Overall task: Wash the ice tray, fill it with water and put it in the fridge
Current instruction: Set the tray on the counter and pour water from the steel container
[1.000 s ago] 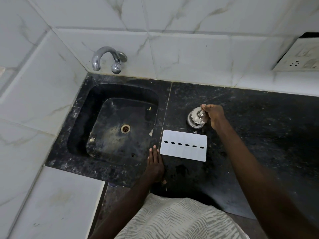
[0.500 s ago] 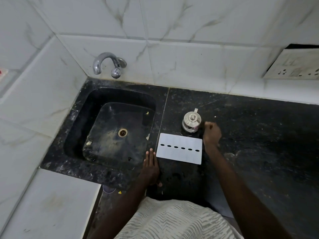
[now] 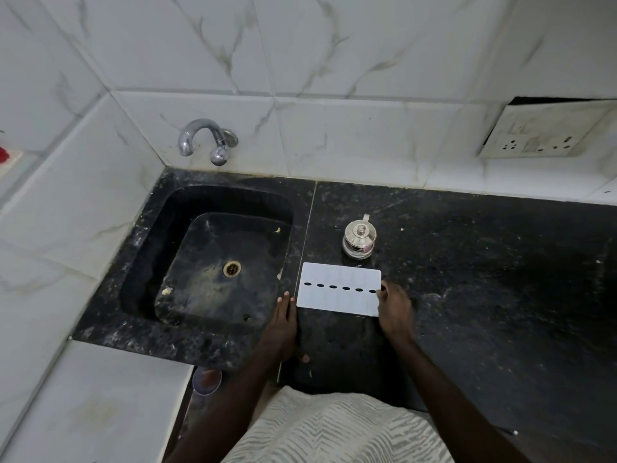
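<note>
— Tray position, from the head camera?
— White ice tray (image 3: 339, 289) lies flat on the black counter (image 3: 484, 262), just right of the sink (image 3: 213, 262), with a small steel pot (image 3: 359, 240) close behind it.
— Hands?
— Left hand (image 3: 283, 324) rests flat, fingers extended, holding nothing, beside the tray's left edge. Right hand (image 3: 395, 309) touches the right edge (whether it actually grips, I cannot tell).

readable text: none that I could make out | switch plate (image 3: 542, 135): its markings were too blurred for me to read | metal pot (image 3: 359, 240): I read no label
</note>
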Demonstrator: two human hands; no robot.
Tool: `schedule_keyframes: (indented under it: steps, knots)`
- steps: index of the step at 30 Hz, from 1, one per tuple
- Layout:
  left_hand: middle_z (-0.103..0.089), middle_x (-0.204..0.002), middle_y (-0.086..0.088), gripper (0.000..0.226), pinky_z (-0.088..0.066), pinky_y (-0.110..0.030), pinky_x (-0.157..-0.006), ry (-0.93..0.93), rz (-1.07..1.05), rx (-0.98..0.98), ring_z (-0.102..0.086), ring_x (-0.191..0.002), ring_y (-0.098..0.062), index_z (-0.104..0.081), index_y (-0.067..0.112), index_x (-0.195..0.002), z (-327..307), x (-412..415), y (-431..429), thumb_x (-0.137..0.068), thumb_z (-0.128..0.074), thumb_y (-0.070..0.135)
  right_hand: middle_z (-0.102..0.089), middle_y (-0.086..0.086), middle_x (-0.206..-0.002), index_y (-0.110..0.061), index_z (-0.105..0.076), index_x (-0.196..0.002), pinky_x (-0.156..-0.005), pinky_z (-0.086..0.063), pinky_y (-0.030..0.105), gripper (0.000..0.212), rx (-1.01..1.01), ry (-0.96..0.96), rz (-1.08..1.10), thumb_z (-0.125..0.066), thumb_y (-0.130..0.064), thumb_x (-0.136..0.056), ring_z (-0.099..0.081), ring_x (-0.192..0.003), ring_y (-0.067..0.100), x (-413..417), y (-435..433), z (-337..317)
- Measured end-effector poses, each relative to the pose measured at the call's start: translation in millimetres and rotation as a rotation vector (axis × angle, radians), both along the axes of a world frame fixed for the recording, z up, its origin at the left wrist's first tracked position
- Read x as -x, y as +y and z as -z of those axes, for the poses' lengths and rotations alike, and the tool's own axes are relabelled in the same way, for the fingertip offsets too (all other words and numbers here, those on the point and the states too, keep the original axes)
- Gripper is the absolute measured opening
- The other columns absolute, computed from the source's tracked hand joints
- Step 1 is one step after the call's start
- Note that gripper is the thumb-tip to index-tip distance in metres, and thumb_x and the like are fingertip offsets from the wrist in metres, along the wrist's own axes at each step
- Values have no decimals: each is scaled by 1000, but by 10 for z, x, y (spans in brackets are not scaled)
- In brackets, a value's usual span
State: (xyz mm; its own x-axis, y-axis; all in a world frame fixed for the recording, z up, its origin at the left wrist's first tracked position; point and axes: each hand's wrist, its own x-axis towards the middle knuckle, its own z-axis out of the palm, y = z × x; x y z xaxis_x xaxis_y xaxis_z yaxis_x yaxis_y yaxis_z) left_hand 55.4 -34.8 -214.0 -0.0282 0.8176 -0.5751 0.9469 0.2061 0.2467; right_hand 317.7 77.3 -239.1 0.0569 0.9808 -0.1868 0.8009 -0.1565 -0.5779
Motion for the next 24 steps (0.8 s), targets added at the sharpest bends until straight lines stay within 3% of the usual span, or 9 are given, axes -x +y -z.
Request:
schedule_keyframes:
  steps: [3,6,8,12,15,20,24]
  knots:
    - [19,-172,-9,139,-12,-40,-129,-80,-112,-29,11,-160,-32,8,7,-165,-4,47,28,-73,-91,38,-70,13,-122,-8,-68,-130,-94,-49,39,33,12,47,6,-65,-10,-97,-63,-112,30,-15,-10,19]
    - [-9,-172,-17,94,-16,-34,-126,-138,-200,-126,-13,-158,-33,-8,6,-165,-99,54,177,-94,-69,19,-71,10,-117,-10,-68,-129,-91,-51,37,37,15,90,-10,-71,-8,-92,-65,-105,26,-24,-48,20]
    - [-27,-167,-19,76,-24,-36,-123,-183,-315,-190,-28,-153,-34,-15,4,-164,-175,49,253,-102,-57,13,-71,9,-108,-11,-67,-130,-84,-48,34,44,33,99,-27,-74,-5,-88,-64,-98,26,-29,-46,-27]
    - [-66,-129,-6,50,-43,-30,-95,-325,-516,-287,-62,-121,-27,-38,11,-152,-164,-23,285,-105,-52,12,-68,3,-86,-14,-67,-131,-72,-48,34,53,92,101,-37,-77,-1,-81,-63,-81,23,-31,-101,-84]
    - [-71,-106,-2,40,-48,-34,-87,-347,-660,-339,-66,-97,-21,-48,13,-144,-86,-130,202,-105,-55,18,-71,1,-87,-16,-68,-132,-76,-52,35,59,120,133,-25,-76,2,-76,-66,-84,23,-41,-148,-83]
    - [-70,-131,-13,35,-46,-41,-102,-301,-819,-389,-63,-122,-34,-64,9,-136,33,-121,28,-105,-58,22,-74,-1,-91,-20,-69,-129,-77,-50,33,59,197,249,-27,-72,3,-74,-69,-86,23,-34,-308,-124]
    - [-75,-115,-12,22,-47,-34,-85,-269,-844,-408,-68,-107,-33,-75,13,-114,-32,-37,-60,-104,-55,19,-67,-4,-74,-27,-73,-116,-71,-49,33,56,218,270,-71,-70,4,-70,-64,-72,16,50,-378,-202]
